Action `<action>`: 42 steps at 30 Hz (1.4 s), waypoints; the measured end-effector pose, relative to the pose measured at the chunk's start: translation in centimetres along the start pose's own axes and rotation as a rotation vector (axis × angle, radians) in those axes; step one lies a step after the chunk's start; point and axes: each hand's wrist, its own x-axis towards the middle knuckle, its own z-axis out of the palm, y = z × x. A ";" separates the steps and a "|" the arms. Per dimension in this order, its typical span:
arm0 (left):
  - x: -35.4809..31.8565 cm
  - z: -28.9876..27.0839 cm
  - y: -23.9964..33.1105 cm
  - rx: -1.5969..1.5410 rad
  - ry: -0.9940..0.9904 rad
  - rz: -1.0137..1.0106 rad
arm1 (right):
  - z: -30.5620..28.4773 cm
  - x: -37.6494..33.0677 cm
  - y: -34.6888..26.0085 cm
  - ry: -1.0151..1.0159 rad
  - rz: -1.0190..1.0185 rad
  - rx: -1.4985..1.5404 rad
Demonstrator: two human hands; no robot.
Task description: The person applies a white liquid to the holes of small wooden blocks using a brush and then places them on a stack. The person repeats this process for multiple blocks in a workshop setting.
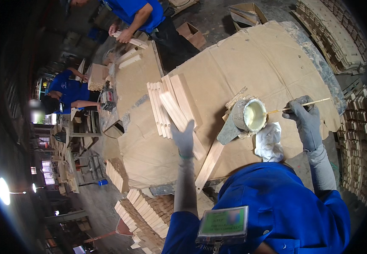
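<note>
My left hand (183, 137), in a grey glove, is closed around a pale wooden strip (173, 106), thumb on one side and fingers on the other. Under and beside it lie several similar strips (154, 108) with small holes near their ends, and a thicker wooden piece (185, 95). My gloved right hand (304, 114) grips a thin wooden stick (321, 100), whose far end reaches the mouth of a round pot (238, 113). Cream-coloured paste (255, 115) fills the pot, and drips crust its rim. A crumpled white cloth (269, 142) lies beside the pot.
Brown paper (251, 63) covers the worktable. A single strip (209, 165) pokes past its near edge. Stacked wood (145, 211) stands at the near left, with more piles (359, 139) on the right. Across the table a person in blue (137, 17) handles a strip; another works farther left.
</note>
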 end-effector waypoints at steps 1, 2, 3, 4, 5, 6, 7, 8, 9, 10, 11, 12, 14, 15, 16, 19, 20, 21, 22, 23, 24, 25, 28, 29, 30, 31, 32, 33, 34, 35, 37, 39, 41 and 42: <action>2.0 0.2 -1.5 0.130 0.080 0.210 | 0.2 -0.1 -0.1 -0.006 -0.004 -0.003; 4.1 0.2 -1.8 0.301 0.073 0.273 | 0.3 -0.3 -0.4 -0.005 -0.006 -0.011; 5.9 -0.4 -1.8 0.480 0.075 0.333 | 0.7 -0.4 -0.7 -0.011 -0.012 -0.016; 6.9 -0.3 -1.4 0.734 0.101 0.169 | 1.1 -0.6 -1.0 -0.006 -0.020 -0.024; 7.7 0.0 -0.6 0.797 0.118 0.171 | 1.2 -0.7 -1.2 0.002 -0.031 -0.028; 7.8 0.2 -0.6 0.955 0.179 0.269 | 1.0 -0.9 -1.2 -0.001 -0.023 -0.036; 7.5 0.7 -0.4 0.951 0.171 0.344 | 0.7 -1.0 -1.2 0.005 -0.021 -0.039; 6.9 1.0 -0.3 0.944 0.165 0.418 | 0.4 -1.0 -1.1 0.009 -0.020 -0.043; 5.7 1.1 -0.3 0.845 0.019 0.355 | 0.2 -1.0 -1.0 0.008 -0.011 -0.041; 4.0 1.4 -0.6 0.742 -0.133 0.293 | -0.2 -1.1 -0.8 0.016 -0.002 -0.040; 1.8 1.3 -1.3 0.766 -0.289 0.225 | -0.6 -1.1 -0.7 0.023 0.005 -0.040; -0.7 1.2 -2.2 0.782 -0.449 0.158 | -0.7 -1.0 -0.9 0.030 0.034 -0.032; -6.5 1.4 -4.5 0.830 -0.309 0.610 | -0.1 -0.8 -1.0 0.045 0.088 -0.016; -8.4 1.7 -3.8 0.987 -0.285 0.569 | 0.0 -0.6 -0.8 0.026 0.084 -0.019; -9.8 1.7 -3.0 1.148 -0.258 0.525 | 0.1 -0.5 -0.6 0.004 0.084 -0.019; -10.0 -1.8 -7.9 0.921 -0.228 0.362 | 0.8 -0.4 -0.6 -0.074 0.125 -0.094; -9.2 -2.8 -7.1 0.691 -0.268 0.188 | 0.9 -0.3 -0.6 -0.103 0.135 -0.139; -8.5 -4.0 -6.2 0.458 -0.304 0.015 | 0.8 -0.2 -0.1 -0.093 0.133 -0.163; -8.2 -4.7 -4.5 0.229 -0.328 -0.152 | 0.8 -0.1 0.2 -0.118 0.094 -0.243; -8.4 -4.8 -2.1 0.017 -0.330 -0.242 | 0.8 -0.1 0.6 -0.137 0.056 -0.322; -8.8 -5.0 1.1 -0.197 -0.322 -0.330 | 1.0 -0.1 1.0 -0.163 0.018 -0.402; -9.0 -5.0 3.6 -0.412 -0.316 -0.414 | 1.3 -0.2 1.8 -0.190 -0.063 -0.418; -9.6 -4.5 7.7 -0.401 -0.506 -0.286 | 1.8 -0.4 3.3 -0.255 -0.213 -0.443; -10.1 -3.5 9.5 -0.319 -0.563 -0.193 | 2.0 -0.5 3.0 -0.292 -0.238 -0.573; -10.1 -2.7 9.6 -0.242 -0.611 -0.240 | 2.1 -0.8 2.9 -0.299 -0.233 -0.566; -10.0 -2.0 9.8 -0.161 -0.659 -0.285 | 2.1 -1.2 2.8 -0.304 -0.228 -0.556; -9.9 -1.0 10.2 -0.082 -0.707 -0.332 | 2.1 -1.5 2.6 -0.309 -0.223 -0.549; -10.0 0.0 11.2 -0.219 -0.712 -0.435 | 2.2 -1.5 1.9 -0.280 -0.111 -0.518; -9.8 0.7 11.1 -0.177 -0.732 -0.429 | 2.1 -1.5 0.9 -0.246 0.002 -0.485; -9.7 1.3 10.9 -0.136 -0.753 -0.422 | 2.1 -1.4 0.5 -0.212 0.114 -0.450; -9.7 2.1 11.0 0.019 -0.757 -0.366 | 1.7 -1.2 1.9 -0.212 -0.047 -0.406; -10.6 2.7 10.5 0.095 -0.706 -0.209 | 1.5 -1.3 3.3 -0.206 -0.135 -0.391; -11.5 2.7 9.5 0.115 -0.644 -0.074 | 1.7 -1.9 4.4 -0.209 -0.145 -0.396; -11.7 2.7 9.2 0.135 -0.637 -0.085 | 1.6 -2.4 4.4 -0.249 -0.168 -0.424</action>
